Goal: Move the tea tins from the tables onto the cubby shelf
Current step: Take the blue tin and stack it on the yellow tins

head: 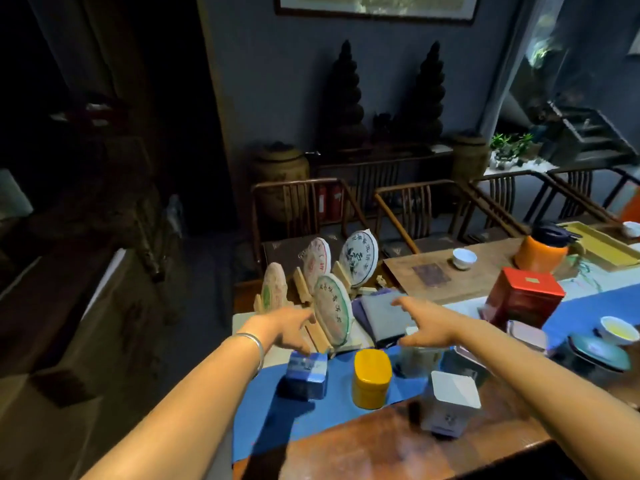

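Observation:
Several tea tins stand on the blue runner (270,417) of the wooden table (363,448). A blue square tin (304,377) sits just below my left hand (294,329), which hovers open with fingers spread and holds nothing. A yellow oval tin (371,377) stands in the middle. A white-lidded tin (452,405) is nearer me on the right. My right hand (427,325) is open above a dark tin (414,362). A large red tin (524,296) and a small pink tin (528,336) stand further right. No cubby shelf is in view.
Round tea cakes (332,308) on wooden stands and folded grey cloths (384,317) lie beyond my hands. White cups (464,258), an orange kettle (543,251) and a teal saucer (599,353) sit at the right. Wooden chairs (298,209) line the far side.

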A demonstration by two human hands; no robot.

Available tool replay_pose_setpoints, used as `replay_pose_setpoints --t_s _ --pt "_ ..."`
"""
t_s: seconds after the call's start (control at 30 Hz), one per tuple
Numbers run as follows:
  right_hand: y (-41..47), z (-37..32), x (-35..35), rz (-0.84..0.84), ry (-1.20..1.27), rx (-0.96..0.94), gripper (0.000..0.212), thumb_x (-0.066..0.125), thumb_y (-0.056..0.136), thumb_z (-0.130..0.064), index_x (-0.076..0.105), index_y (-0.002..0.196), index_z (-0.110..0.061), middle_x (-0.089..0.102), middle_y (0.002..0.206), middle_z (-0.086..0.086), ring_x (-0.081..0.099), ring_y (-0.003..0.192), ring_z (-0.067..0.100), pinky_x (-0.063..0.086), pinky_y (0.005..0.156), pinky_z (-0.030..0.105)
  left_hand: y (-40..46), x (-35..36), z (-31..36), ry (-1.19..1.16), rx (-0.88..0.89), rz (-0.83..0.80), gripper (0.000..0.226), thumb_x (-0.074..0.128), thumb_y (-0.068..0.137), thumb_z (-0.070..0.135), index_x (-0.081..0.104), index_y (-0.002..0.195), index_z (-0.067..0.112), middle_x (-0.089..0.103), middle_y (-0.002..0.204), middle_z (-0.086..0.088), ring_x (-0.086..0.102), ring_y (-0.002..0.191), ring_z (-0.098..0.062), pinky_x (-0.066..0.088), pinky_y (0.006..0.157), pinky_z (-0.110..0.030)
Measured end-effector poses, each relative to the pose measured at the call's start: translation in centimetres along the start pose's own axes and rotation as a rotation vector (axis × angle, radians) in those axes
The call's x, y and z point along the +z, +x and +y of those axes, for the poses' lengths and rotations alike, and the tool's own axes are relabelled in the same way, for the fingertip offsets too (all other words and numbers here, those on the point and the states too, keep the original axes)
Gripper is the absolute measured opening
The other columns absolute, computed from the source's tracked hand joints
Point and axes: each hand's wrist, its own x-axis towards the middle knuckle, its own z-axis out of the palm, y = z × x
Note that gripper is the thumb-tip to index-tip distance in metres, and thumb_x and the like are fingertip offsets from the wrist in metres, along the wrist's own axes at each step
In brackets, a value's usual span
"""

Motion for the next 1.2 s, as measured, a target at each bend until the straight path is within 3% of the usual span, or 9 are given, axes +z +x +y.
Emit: replay_pose_setpoints --t_s 0.23,0.43,0.73,0.97,1.1,1.2 --pt "6.1 2.1 7.3 -0.188 0.064 -0.011 0.093 0.073 0.074 -0.047 0.025 0.146 -0.014 0.038 0.149 0.009 0.042 0.131 0.025 0.039 0.103 0.033 6.6 5.8 -4.9 0.005 -0.045 -0.141 0.077 0.077 0.073 0.027 0.038 0.139 0.015 0.053 0.134 -0.013 0.053 0.115 -0.030 0.046 0.096 -0.037" --pt "8.5 3.3 11.8 -0.250 -0.078 -0.034 0.109 0.076 0.061 -0.058 0.022 0.144 -0.013 0.042 0.135 0.014 0.045 0.124 0.033 0.047 0.096 0.042 9.6 10.2 -6.3 0.087 -0.019 -0.092 0.089 0.084 0.062 0.039 0.037 0.133 0.014 0.045 0.128 -0.011 0.046 0.117 -0.030 0.045 0.097 -0.044" --pt "10.6 2.4 15.7 -0.143 -0.078 -0.084 0.079 0.075 0.057 -0.038 0.034 0.118 -0.010 0.043 0.111 0.012 0.050 0.102 0.032 0.046 0.078 0.038 11.5 13.0 -7.3 0.127 0.015 -0.023 0.076 0.081 0.063 0.041 0.038 0.122 0.017 0.051 0.119 -0.009 0.051 0.108 -0.029 0.050 0.085 -0.042" --pt "11.9 0.4 15.1 -0.179 -0.157 -0.188 0.075 0.073 0.050 -0.050 0.034 0.105 -0.017 0.041 0.098 0.004 0.051 0.094 0.027 0.040 0.063 0.033 9.9 12.2 -8.1 0.139 -0.032 -0.053 0.077 0.080 0.062 0.045 0.041 0.121 0.016 0.055 0.113 -0.009 0.056 0.103 -0.029 0.051 0.081 -0.039" --pt "12.1 -2.2 14.5 -0.243 -0.170 -0.265 0.092 0.068 0.051 -0.059 0.033 0.125 -0.016 0.047 0.114 0.007 0.050 0.102 0.027 0.043 0.069 0.034 6.4 11.4 -9.9 0.127 -0.115 -0.087 0.074 0.079 0.064 0.044 0.041 0.121 0.016 0.057 0.116 -0.010 0.057 0.105 -0.028 0.050 0.085 -0.040" --pt "12.0 -5.0 14.2 -0.276 -0.157 -0.354 0.076 0.069 0.053 -0.058 0.036 0.110 -0.019 0.048 0.105 0.004 0.044 0.088 0.021 0.040 0.065 0.033 2.4 11.4 -11.3 0.037 -0.227 -0.060 0.073 0.080 0.062 0.045 0.041 0.118 0.018 0.058 0.115 -0.006 0.059 0.104 -0.027 0.051 0.087 -0.039"
